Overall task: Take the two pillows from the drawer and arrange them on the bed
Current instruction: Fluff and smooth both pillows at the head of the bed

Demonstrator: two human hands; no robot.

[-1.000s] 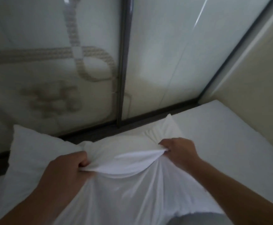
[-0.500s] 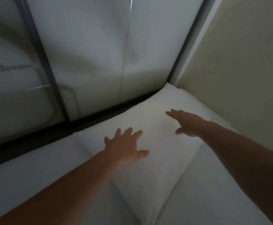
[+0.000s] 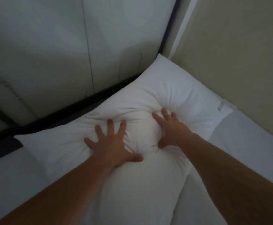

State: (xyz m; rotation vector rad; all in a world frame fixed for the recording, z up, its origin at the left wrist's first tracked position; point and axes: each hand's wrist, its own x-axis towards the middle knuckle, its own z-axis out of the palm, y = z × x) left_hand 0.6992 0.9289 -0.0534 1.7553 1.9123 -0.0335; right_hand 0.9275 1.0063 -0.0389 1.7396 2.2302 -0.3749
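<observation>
A white pillow [image 3: 169, 88] lies on the bed [image 3: 246, 151] in the corner where the headboard meets the side wall. My left hand [image 3: 113, 145] presses flat into its middle with fingers spread wide. My right hand [image 3: 169, 127] pushes down beside it, fingers apart, palm on the fabric. The pillow bulges up between the two hands and creases around them. Only one pillow shows; the drawer is out of view.
A pale padded headboard [image 3: 67, 54] rises behind the pillow, with a dark gap [image 3: 64, 116] along its base. A beige wall [image 3: 238, 46] runs along the right. White sheet [image 3: 10, 184] spreads left and right of the pillow.
A second ago both hands pinched the pillow's cover. They let go, hovered open over the pillow in the corner, and now press down into it.
</observation>
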